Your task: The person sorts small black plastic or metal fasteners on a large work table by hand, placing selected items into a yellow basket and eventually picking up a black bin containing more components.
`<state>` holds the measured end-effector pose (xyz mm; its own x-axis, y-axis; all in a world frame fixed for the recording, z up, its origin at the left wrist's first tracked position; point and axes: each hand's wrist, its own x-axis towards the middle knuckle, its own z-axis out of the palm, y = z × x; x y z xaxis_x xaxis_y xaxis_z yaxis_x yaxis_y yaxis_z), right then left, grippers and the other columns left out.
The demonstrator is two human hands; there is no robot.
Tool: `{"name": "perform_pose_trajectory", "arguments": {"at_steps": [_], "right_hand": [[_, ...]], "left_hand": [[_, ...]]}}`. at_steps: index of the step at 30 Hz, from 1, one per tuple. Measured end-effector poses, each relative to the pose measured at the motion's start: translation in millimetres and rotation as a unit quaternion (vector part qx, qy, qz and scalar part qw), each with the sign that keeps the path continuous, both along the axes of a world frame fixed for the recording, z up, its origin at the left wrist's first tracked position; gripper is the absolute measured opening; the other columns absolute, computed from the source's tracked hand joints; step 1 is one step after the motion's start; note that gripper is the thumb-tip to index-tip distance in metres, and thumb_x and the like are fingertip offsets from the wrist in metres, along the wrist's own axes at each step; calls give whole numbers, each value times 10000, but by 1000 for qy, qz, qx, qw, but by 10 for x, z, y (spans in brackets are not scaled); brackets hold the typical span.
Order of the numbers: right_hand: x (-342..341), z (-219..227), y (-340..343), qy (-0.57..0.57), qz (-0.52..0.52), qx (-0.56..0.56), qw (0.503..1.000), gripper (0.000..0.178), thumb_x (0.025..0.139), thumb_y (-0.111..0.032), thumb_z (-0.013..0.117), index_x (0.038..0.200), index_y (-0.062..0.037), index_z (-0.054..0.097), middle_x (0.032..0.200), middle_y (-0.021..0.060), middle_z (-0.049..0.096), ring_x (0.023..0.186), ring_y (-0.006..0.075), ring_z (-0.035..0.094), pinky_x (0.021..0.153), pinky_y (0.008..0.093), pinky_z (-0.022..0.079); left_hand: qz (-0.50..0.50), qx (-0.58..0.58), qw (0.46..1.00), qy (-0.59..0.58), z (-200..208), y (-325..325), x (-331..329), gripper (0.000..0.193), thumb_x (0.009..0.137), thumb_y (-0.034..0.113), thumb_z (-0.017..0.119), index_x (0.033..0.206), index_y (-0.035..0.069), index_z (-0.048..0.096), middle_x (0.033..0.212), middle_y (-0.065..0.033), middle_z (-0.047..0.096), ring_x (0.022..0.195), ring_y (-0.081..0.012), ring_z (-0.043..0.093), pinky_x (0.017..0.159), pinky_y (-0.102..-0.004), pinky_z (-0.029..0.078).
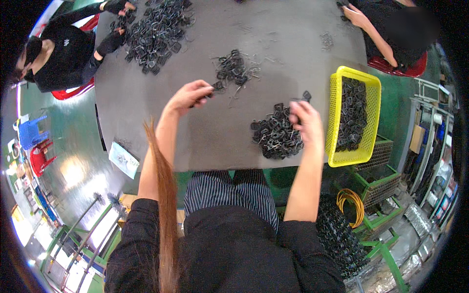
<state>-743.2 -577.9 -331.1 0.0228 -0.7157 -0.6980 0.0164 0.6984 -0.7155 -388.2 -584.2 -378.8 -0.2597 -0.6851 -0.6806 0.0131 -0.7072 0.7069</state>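
My left hand (194,95) reaches over the middle of the grey table, its fingers pinched on a small black buckle-like part (208,94). Just beyond it lies a small heap of black parts (233,68) with thin metal hooks or wires scattered about. My right hand (305,118) is above the right edge of a larger heap of black looped parts (276,134). Its fingers are curled together and slightly blurred; what they hold, if anything, is hard to make out. One black part (307,95) shows right by those fingertips.
A yellow basket (333,117) filled with black parts stands on the right. At far left is a big pile of black parts (155,36), where a co-worker's hands (119,30) are busy. Another person's hand (356,17) is at far right. A plastic bag (123,160) hangs at the near-left edge.
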Motion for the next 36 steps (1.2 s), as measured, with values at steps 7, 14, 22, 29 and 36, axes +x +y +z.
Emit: {"name": "perform_pose_trajectory", "arguments": {"at_steps": [7,14,22,29,36], "right_hand": [[-2003,210,77,257,-155,-92,949,212,828,-243,684,930,-69,618,803,-20,602,613,51,536,443,181,396],[-2328,27,6,651,18,-161,742,391,786,-201,688,1125,-44,571,1099,131,571,1069,297,518,952,369,394],[418,-399,-208,386,259,-293,835,387,755,-125,638,1132,-102,552,1096,128,531,969,326,568,806,418,492],[1879,-1050,-580,383,307,-284,824,526,719,-132,717,1194,-111,492,1060,122,498,945,351,585,776,437,502],[1594,-850,-762,256,259,-207,908,171,778,-164,652,919,-68,658,919,106,673,780,208,642,713,315,495]], "left_hand": [[-99,-111,986,76,363,-264,-2859,222,857,244,620,977,58,607,782,-20,611,668,-102,576,534,-258,477],[-25,-378,916,-129,341,-433,-3170,451,775,271,654,1161,57,561,1170,-183,565,1144,-322,507,982,-395,389],[-7,-439,756,-487,-455,-467,-1031,389,736,67,630,1117,137,590,1218,-105,503,1160,-326,424,1001,-413,363],[-58,-436,768,-465,-681,-322,-201,266,786,94,619,1051,117,613,1249,-72,497,1163,-287,452,929,-354,421],[121,-144,971,-150,-358,-157,343,177,876,116,565,1024,26,600,836,-45,657,682,-176,622,643,-278,482]]}}
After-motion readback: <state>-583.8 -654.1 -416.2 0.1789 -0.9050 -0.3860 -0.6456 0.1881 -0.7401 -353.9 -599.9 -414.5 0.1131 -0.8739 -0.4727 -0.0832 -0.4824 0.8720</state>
